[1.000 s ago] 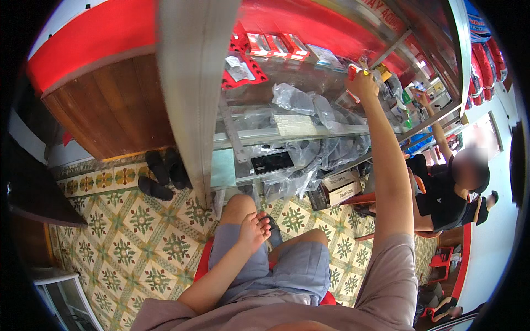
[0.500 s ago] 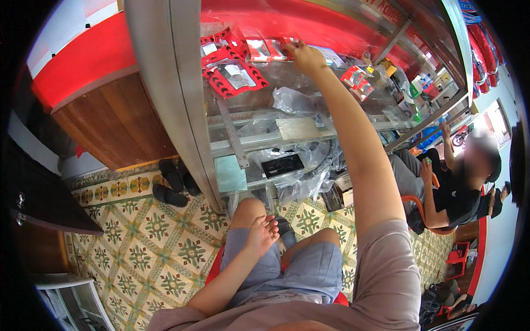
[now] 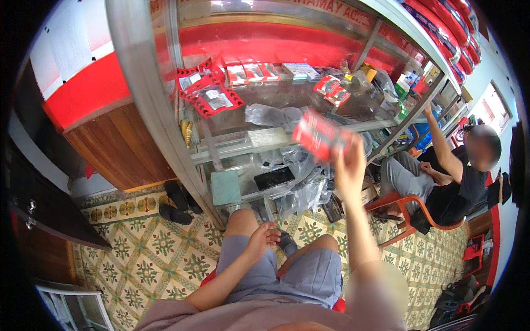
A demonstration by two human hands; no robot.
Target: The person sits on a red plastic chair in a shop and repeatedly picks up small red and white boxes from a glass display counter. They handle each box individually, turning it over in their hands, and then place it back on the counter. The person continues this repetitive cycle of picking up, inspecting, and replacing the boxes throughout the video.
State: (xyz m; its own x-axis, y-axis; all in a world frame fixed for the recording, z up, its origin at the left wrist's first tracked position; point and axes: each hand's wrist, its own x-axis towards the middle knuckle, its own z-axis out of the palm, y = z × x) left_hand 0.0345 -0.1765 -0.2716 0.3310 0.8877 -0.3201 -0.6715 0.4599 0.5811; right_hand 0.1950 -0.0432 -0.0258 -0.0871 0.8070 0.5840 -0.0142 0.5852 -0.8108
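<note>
The right hand [image 3: 349,165] is raised in front of the display cabinet [image 3: 146,83], its arm stretched forward, and it is grasping a red-and-white packet [image 3: 319,135]. Thumb and fingers close on the packet's near right end, while the rest of it sticks out beyond them, up and to the left. Both hand and packet are smeared by blur, so the exact place of each fingertip cannot be told. The packet is held tilted, and in the view it overlaps the clear plastic bags [image 3: 265,115] and the front edge of the shelf

The left hand [image 3: 261,241] is released: its fingers are half curled and loosely apart, over the inner side of the left thigh [image 3: 237,259]. Whether it touches the grey-blue shorts [image 3: 309,273] cannot be told

On the cabinet's upper shelf, past the held packet, lie another red-and-white pack [image 3: 332,90], a row of red-and-white boxes [image 3: 253,73] toward the back, and red pouches with black marks [image 3: 212,98] at the left. Lower down, a dark phone [image 3: 274,178] lies beside a pale green square [image 3: 225,187]. To the right, a co-worker [image 3: 441,196] sits in an orange chair [image 3: 411,205], one arm reaching up toward the cabinet
</note>
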